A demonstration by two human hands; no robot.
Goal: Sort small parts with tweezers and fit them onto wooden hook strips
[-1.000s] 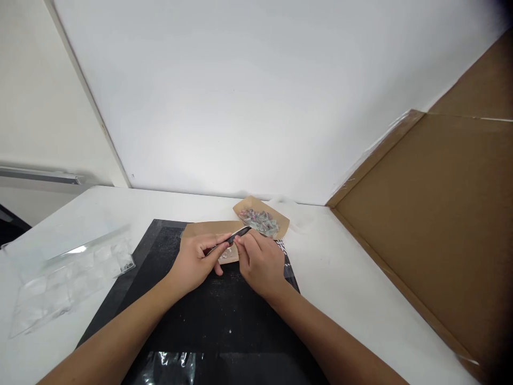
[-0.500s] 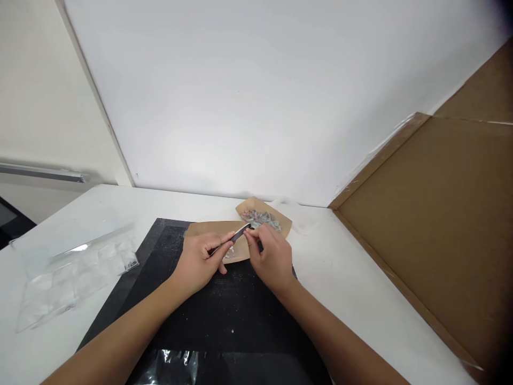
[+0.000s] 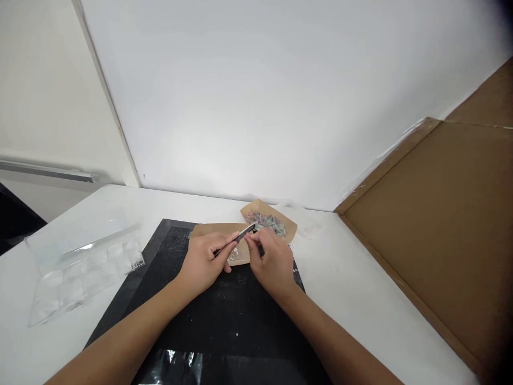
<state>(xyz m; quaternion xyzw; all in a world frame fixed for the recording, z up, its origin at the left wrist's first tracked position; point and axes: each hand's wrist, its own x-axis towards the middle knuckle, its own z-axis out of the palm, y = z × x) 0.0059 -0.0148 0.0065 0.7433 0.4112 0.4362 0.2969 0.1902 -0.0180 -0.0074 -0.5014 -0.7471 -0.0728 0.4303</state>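
Over the near brown paper tray (image 3: 212, 229), my left hand (image 3: 206, 259) pinches a slim dark strip with a pale edge (image 3: 245, 232), which slants up to the right. The strip's kind cannot be made out. My right hand (image 3: 272, 260) is closed beside the strip's upper end, thumb and forefinger pressed together just below the tip. Whatever those fingers hold, if anything, is too small to see. Small whitish bits (image 3: 235, 253) lie in the near tray, partly hidden by my hands. Behind it, a second brown paper tray (image 3: 290, 226) holds a heap of small grey and pinkish pieces (image 3: 267, 220).
A black mat (image 3: 216, 315) lies under my forearms on the white table (image 3: 352, 299). To the left sits a clear plastic compartment box (image 3: 86, 278) with its lid raised. Brown cardboard (image 3: 433, 224) stands along the right, and a white panel (image 3: 240, 107) rises behind.
The view has shifted slightly, moving the scene a little rightward. My right fingertips now sit a bit lower against the strip's end, leaving more of its tip showing. The left grip looks the same.
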